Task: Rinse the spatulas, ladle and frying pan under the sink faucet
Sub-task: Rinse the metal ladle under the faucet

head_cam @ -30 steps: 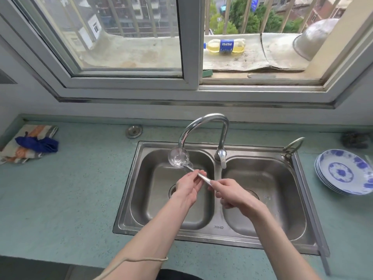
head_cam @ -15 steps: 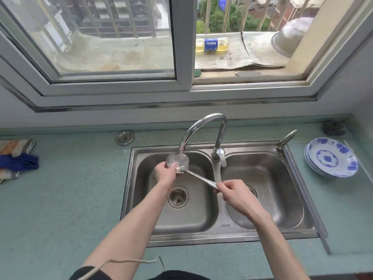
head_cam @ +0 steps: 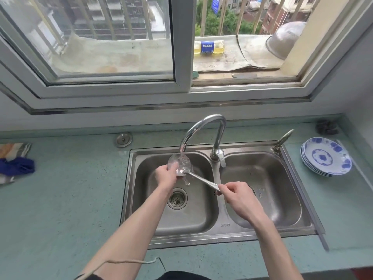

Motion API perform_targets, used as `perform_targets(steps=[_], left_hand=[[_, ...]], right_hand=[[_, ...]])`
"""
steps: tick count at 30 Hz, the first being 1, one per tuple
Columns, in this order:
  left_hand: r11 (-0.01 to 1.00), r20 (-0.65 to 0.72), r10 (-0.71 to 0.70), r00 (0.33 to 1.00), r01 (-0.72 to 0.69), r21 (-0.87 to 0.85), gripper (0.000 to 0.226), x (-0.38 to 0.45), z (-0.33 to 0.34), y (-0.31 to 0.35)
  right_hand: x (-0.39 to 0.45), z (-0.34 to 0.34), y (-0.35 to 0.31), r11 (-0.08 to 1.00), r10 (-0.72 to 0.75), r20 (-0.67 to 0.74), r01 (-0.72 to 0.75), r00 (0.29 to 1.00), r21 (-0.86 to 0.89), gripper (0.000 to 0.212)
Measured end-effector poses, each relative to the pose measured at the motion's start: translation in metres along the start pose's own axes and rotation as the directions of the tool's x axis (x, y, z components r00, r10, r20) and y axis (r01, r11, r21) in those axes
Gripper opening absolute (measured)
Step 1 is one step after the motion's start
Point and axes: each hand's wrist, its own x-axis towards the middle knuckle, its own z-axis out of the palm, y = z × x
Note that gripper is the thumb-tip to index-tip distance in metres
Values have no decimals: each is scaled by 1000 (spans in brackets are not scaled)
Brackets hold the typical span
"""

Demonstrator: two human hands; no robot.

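Both hands on the ladle [head_cam: 182, 167]: right hand [head_cam: 235, 196] pinches the handle's end, left hand [head_cam: 166, 175] cups the bowl under the faucet [head_cam: 201, 128] stream, over the sink's [head_cam: 226, 227] left basin. Best to turn the bowl slowly, thumb rubbing inside, handle kept low against splashing.

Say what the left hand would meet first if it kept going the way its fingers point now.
The left hand points up and away, with its fingers on the ladle bowl under the running water. Going on, it would probably first meet the faucet spout, though depth is unclear from this single view.
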Motion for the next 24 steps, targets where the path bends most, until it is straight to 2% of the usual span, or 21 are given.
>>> perform_targets(steps=[3,5,6,8,10,11,14,16,19,20,21,22,24], left_hand=[[998,-3,45,999,-45,37,49,11,1,-12],[989,5,67,998,-67,132,49,17,0,-20],[986,33,62,998,-66,151,42,13,-1,-16],[995,79,52,996,-58,78,10,0,0,-8],[998,25,66,998,-66,22,13,-5,1,-6],[997,-17,77,997,-77,22,5,-6,0,-6],[991,-115,100,988,-88,100,39,-3,-4,-6],[968,-123,162,979,-133,211,44,-2,-6,0],[919,-68,204,977,-166,359,20,-9,-3,11],[899,-35,207,978,-177,400,26,-9,0,10],[863,18,225,974,-208,460,44,-10,3,7],[807,69,253,965,-250,535,58,-11,4,4],[656,106,352,930,-326,681,68,-19,6,-6]], right_hand=[[-1,-2,1,1000,-10,-2,10,1000,16,36],[-1,-1,3,1000,-16,-8,15,1000,-11,38],[0,1,4,999,-17,-10,17,1000,-34,39],[0,6,6,998,-15,-19,14,1000,-64,43],[-1,12,8,998,-19,-27,17,999,-54,47],[-1,14,9,999,-20,-24,19,1000,-43,47],[-3,14,8,1000,-12,9,12,1000,8,46],[-3,15,8,999,0,22,-1,1000,45,44],[-3,18,5,999,9,19,-10,1000,45,46],[-3,19,4,999,13,8,-13,1000,48,47],[-4,20,3,999,18,-7,-18,1000,50,49],[-4,21,1,999,21,-22,-20,1000,46,50],[-4,24,-2,1000,21,-45,-19,999,25,51]])
